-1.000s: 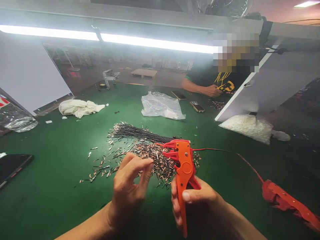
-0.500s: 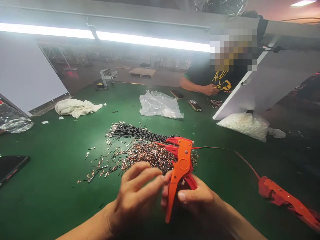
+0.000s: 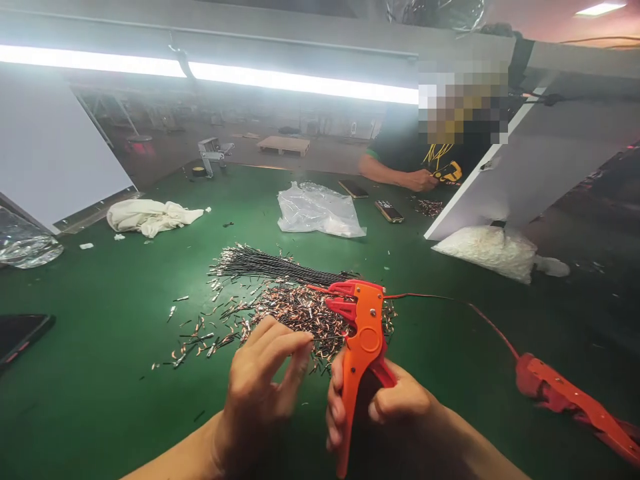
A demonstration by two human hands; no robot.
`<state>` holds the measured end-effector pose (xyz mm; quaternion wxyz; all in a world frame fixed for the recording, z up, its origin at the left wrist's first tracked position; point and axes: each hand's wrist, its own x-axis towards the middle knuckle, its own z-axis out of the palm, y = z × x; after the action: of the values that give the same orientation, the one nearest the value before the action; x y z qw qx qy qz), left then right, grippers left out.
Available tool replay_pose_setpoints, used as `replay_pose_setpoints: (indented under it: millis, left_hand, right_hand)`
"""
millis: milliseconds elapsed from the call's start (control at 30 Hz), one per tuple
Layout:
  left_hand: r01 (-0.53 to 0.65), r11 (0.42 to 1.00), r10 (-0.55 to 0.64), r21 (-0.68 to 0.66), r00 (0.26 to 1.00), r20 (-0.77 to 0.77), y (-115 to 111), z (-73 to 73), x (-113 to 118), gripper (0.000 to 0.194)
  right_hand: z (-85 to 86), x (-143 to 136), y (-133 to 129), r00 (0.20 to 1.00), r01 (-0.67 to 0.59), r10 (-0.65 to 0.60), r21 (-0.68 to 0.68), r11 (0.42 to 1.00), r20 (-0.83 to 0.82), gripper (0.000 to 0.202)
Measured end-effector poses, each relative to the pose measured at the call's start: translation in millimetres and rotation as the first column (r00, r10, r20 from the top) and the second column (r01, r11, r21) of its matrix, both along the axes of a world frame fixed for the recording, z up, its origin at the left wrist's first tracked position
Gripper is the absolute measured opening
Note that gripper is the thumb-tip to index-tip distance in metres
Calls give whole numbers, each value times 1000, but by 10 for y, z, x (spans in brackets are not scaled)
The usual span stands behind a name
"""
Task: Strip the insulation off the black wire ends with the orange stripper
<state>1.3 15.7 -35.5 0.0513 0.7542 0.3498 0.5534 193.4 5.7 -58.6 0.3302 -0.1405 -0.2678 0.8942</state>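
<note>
An orange and red wire stripper (image 3: 367,327) is held upright in my right hand (image 3: 395,397), its red jaws pointing left. To its left, my left hand (image 3: 270,373) pinches a thin dark wire (image 3: 327,338) between thumb and fingertips; the wire reaches toward the tool's lower front edge. Beyond both hands lies a pile of short wire scraps (image 3: 295,310), black and copper coloured. A bundle of long black wires (image 3: 275,265) lies along the far side of the pile, its right end behind the tool's head.
A second orange stripper (image 3: 580,400) lies at right, near a thin red cord (image 3: 493,327). Plastic bags (image 3: 320,210), a white cloth (image 3: 153,217) and phones (image 3: 389,211) rest on the green table (image 3: 125,300). Across it, a person's hand (image 3: 420,180) holds a yellow tool.
My left hand has drawn slightly left, away from the stripper, and a thin wire now shows at its fingertips. The stripper has tilted more upright and moved slightly down.
</note>
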Motion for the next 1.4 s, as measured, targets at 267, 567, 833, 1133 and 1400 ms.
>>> replay_pose_setpoints:
  millis: [267, 567, 833, 1133, 1400]
  left_hand:
    - [20, 993, -13, -118, 998, 60, -40, -132, 79, 19]
    - [53, 971, -52, -233, 999, 12, -60, -191, 94, 15]
    - [93, 943, -119, -320, 991, -63, -73, -250, 108, 14]
    - [83, 935, -113, -343, 991, -66, -95, -258, 118, 14]
    - [37, 907, -62, -420, 997, -46, -65, -260, 143, 16]
  right_hand:
    - [-48, -84, -88, 992, -75, 66, -75, 994, -112, 31]
    - [97, -87, -67, 973, -143, 119, -111, 984, -198, 25]
    - [-41, -99, -123, 987, -100, 81, -134, 986, -140, 23]
    - [-21, -132, -170, 1000, -25, 23, -178, 984, -14, 54]
    - [-142, -117, -111, 999, 12, -2, -274, 962, 39, 68]
